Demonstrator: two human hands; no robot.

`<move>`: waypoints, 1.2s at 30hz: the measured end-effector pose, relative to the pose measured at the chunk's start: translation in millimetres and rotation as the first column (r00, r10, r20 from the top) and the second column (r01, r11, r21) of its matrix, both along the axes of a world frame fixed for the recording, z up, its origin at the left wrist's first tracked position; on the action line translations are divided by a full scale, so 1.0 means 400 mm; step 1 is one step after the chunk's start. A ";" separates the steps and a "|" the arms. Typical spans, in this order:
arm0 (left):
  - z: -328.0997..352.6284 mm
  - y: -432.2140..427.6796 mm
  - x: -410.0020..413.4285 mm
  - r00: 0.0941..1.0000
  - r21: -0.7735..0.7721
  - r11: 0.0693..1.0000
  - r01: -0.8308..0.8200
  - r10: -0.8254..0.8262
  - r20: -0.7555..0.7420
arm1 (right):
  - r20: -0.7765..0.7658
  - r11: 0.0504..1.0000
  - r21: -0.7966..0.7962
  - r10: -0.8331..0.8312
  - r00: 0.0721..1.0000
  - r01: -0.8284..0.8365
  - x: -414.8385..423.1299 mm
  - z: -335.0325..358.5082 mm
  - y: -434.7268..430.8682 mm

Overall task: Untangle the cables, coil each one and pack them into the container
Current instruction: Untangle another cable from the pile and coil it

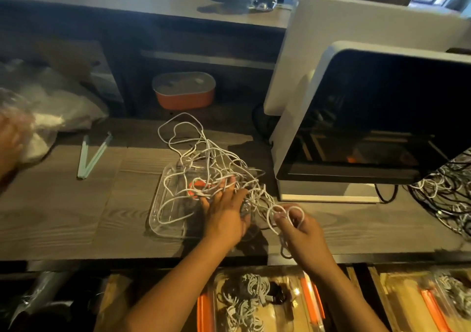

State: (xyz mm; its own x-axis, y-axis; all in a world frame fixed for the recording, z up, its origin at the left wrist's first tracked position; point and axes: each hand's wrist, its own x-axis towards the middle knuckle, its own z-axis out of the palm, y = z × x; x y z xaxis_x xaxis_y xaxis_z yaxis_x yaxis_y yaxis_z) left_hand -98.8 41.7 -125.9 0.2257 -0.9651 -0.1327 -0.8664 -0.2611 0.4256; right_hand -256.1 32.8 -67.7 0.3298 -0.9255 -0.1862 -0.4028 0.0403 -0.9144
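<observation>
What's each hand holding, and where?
Right hand pinches white cable loops at the tangle's right edge. Left hand lies spread on the tangle; no clear grip.

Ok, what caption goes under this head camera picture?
Left hand reaches into tangled white cables over a clear container; right hand pinches a loop.

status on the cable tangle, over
Left hand spread in tangled white cables. Right hand pinching one loop. Tangle draped across clear plastic container, blocking it.
</observation>
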 end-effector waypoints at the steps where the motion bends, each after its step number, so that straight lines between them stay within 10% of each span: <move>1: 0.015 0.004 -0.001 1.000 -0.005 1.000 0.013 -0.013 -0.007 | 0.009 1.000 -0.014 -0.023 1.000 0.024 -0.001 -0.004 -0.003; 14: 0.139 -0.002 0.066 0.983 0.020 0.993 0.117 -0.119 0.140 | -0.058 0.999 -0.027 -0.029 0.998 0.027 -0.007 -0.013 -0.018; 26: 0.005 -0.041 -0.004 0.999 0.010 1.000 -0.002 0.003 -0.037 | 0.406 0.980 0.185 -0.140 0.903 0.070 0.046 0.065 0.030; 30: 0.025 -0.032 -0.011 0.990 -0.136 0.991 -0.018 0.037 0.139 | -0.063 0.998 -0.060 -0.035 0.997 0.032 0.010 0.046 0.003; 33: 0.047 -0.026 -0.015 0.985 -0.182 0.983 0.014 0.018 0.169 | -0.520 0.981 0.001 0.168 0.837 -0.196 -0.003 0.010 -0.014; 36: 0.057 -0.028 -0.011 0.982 -0.080 0.995 0.062 -0.046 0.185 | -0.640 0.967 0.049 0.223 0.735 -0.251 -0.006 -0.020 -0.020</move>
